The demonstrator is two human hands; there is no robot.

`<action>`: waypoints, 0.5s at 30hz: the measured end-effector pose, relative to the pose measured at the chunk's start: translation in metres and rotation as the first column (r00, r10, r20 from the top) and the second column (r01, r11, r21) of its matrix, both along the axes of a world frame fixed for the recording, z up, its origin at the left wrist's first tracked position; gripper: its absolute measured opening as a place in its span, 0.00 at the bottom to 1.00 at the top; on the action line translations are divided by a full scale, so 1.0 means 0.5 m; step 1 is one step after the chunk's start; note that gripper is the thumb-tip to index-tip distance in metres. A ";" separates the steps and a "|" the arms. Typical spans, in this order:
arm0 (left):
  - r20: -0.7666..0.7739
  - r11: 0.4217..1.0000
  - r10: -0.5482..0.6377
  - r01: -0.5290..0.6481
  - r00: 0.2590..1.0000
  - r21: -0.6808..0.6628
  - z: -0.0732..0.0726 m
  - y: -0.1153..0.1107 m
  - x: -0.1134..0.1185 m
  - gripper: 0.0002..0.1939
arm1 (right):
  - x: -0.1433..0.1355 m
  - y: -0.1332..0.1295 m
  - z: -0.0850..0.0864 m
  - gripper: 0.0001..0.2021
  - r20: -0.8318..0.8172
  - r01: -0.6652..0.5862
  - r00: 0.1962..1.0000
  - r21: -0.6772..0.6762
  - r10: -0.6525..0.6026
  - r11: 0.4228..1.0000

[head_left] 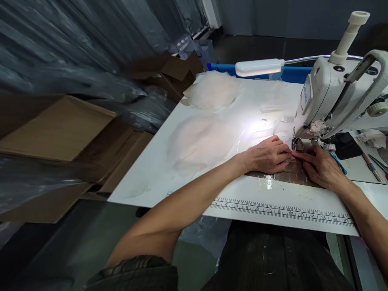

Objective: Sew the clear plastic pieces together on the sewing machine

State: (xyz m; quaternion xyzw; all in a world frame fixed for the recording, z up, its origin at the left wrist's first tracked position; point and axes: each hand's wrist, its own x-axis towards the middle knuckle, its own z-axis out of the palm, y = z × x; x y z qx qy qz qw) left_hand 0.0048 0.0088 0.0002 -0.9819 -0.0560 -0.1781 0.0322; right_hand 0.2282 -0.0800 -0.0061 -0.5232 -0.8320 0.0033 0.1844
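Observation:
Both my hands are at the needle area of a white sewing machine [318, 89]. My left hand [269, 155] lies just left of the presser foot, its fingers bent and pressed together over thin pale material. From the right, my right hand [321, 165] reaches in, its index finger stretched toward my left fingertips and its thumb near the foot. Whatever lies between the fingertips is too small to make out. Under the hands is a brown taped plate [295, 173]. Two piles of sheer pale fabric, a nearer one [203, 141] and a farther one [215, 91], rest on the table to the left.
The white table [145, 178] has a printed ruler [281, 212] along its front edge. A lamp [259, 67] hangs above it. Right of the machine foot lie a black object [347, 145], a blue tool [338, 163] and a seam-ripper-like tool [372, 166]. Cardboard boxes [57, 125] stand left.

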 end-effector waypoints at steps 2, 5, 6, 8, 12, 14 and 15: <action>0.001 1.000 0.010 -0.010 1.000 -0.023 0.001 -0.002 0.000 0.15 | 0.000 -0.001 0.003 0.21 -0.026 0.003 1.000 -0.013 -0.003 1.000; -0.014 1.000 0.009 -0.009 1.000 -0.013 0.003 -0.004 -0.001 0.16 | 0.001 -0.002 0.013 0.20 -0.111 0.013 0.994 -0.092 -0.024 0.996; -0.017 1.000 0.004 -0.004 1.000 -0.003 0.004 -0.004 -0.001 0.16 | 0.001 -0.003 0.017 0.20 -0.146 0.020 0.989 -0.126 -0.038 0.992; -0.017 1.000 -0.004 0.004 1.000 0.012 0.005 -0.004 -0.002 0.16 | 0.000 -0.003 0.026 0.20 -0.204 0.030 0.977 -0.176 -0.067 0.984; -0.010 1.000 0.003 -0.003 1.000 0.013 0.004 -0.003 -0.002 0.15 | -0.009 -0.004 0.035 0.20 -0.254 0.027 0.964 -0.192 -0.077 0.981; -0.002 1.000 -0.001 0.001 1.000 0.016 0.003 -0.003 -0.002 0.16 | -0.012 -0.004 0.036 0.20 -0.255 0.026 0.964 -0.185 -0.073 0.982; 0.002 1.000 -0.004 0.004 1.000 0.017 0.003 -0.003 -0.002 0.16 | -0.013 -0.004 0.035 0.20 -0.249 0.028 0.966 -0.179 -0.073 0.983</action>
